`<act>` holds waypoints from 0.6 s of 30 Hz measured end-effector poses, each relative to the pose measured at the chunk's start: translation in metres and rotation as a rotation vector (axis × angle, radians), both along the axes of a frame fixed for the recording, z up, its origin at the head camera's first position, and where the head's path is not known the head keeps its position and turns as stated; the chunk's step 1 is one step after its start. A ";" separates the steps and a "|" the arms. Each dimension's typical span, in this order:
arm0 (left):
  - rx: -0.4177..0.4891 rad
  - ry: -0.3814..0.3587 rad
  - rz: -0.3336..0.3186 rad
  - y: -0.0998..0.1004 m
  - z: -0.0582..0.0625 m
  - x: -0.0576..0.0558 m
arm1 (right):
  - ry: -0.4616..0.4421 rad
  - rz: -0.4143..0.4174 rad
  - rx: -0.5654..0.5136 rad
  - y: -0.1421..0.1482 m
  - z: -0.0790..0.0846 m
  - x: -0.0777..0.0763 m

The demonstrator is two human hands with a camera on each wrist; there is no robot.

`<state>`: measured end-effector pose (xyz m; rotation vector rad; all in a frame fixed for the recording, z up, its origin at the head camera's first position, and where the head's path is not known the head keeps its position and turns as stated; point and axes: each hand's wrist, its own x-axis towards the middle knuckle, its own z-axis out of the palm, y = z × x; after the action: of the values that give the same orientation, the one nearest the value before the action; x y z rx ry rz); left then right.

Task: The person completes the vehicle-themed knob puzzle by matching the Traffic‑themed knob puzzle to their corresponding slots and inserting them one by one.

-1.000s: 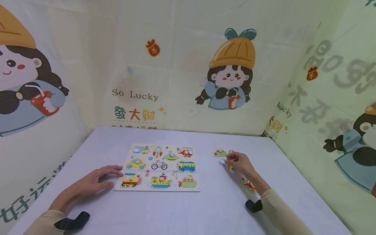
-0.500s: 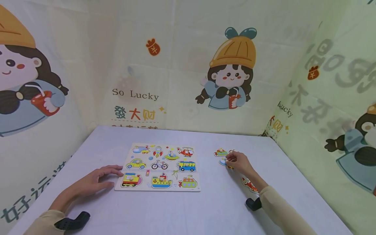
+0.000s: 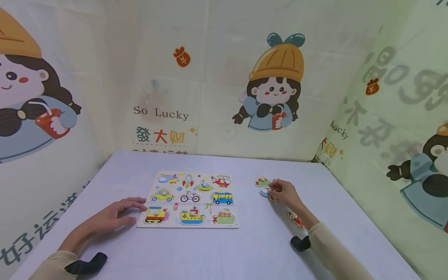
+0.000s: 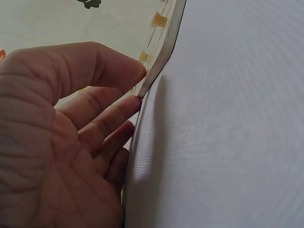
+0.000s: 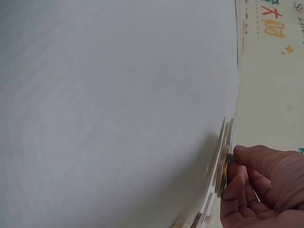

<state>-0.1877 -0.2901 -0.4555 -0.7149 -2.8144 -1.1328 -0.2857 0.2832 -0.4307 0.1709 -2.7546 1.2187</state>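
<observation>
My left hand [image 3: 112,216] lies beside the wooden puzzle board [image 3: 175,224], its relaxed fingertips at the board's left edge. In the left wrist view, the thumb and fingers [image 4: 128,71] meet that edge. Over to the right, my right hand [image 3: 287,194] pinches a blue and yellow airplane puzzle piece [image 3: 264,192] from above, hiding part of it. From the right wrist view, the airplane piece [image 5: 222,171] shows edge-on at the thumb and fingertips. Just behind it is a green submarine puzzle piece [image 3: 261,181]. Another piece beside the submarine is mostly covered by the hand.
A red puzzle piece [image 3: 297,220] lies under the right forearm, partly hidden. The board carries several vehicle pictures, some with knobbed pieces on them, such as the train [image 3: 155,214]. A white cloth covers the table [image 3: 224,252], and a printed curtain [image 3: 217,77] stands behind it.
The airplane piece has shifted very slightly left under my right fingers. My left hand and the board stay where they were.
</observation>
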 end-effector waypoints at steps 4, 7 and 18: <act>-0.033 0.018 0.016 0.000 0.000 0.000 | -0.003 0.009 -0.046 -0.006 0.002 0.002; -0.051 0.025 0.024 0.000 0.000 0.000 | -0.006 0.021 -0.090 -0.012 0.003 0.002; -0.017 0.020 0.015 0.001 0.000 0.001 | -0.041 0.072 -0.309 -0.042 0.004 0.004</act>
<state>-0.1865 -0.2893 -0.4557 -0.7018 -2.8111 -1.0944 -0.2822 0.2414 -0.4269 0.2170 -2.5688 1.6618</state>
